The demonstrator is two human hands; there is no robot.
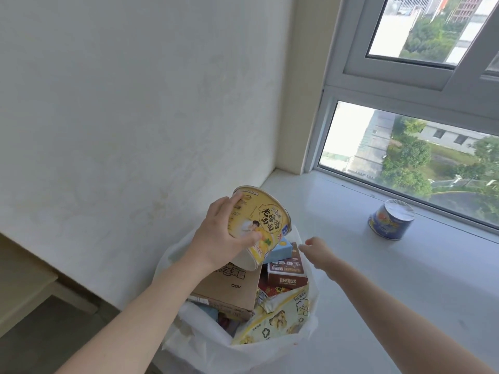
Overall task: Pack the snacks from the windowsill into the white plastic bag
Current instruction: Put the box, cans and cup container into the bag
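Head view: the left hand (216,238) grips a yellow noodle cup (260,225), fingers and thumb curled round its side. The cup is tilted, its long axis running from the lidded top at 1 o'clock to its base at 7 o'clock, above the white plastic bag (307,330). The bag holds a cardboard box (229,292), a brown carton (287,276), a blue packet (280,249) and a popcorn pouch (275,319). The right hand (318,252), at 3 o'clock of the cup, holds nothing, fingers relaxed. A blue tin (390,224) stands on the windowsill (405,279).

The cup (260,220) hangs over the bag (194,336) at six o'clock; the can (390,219) sits on the sill (391,279) at three o'clock.
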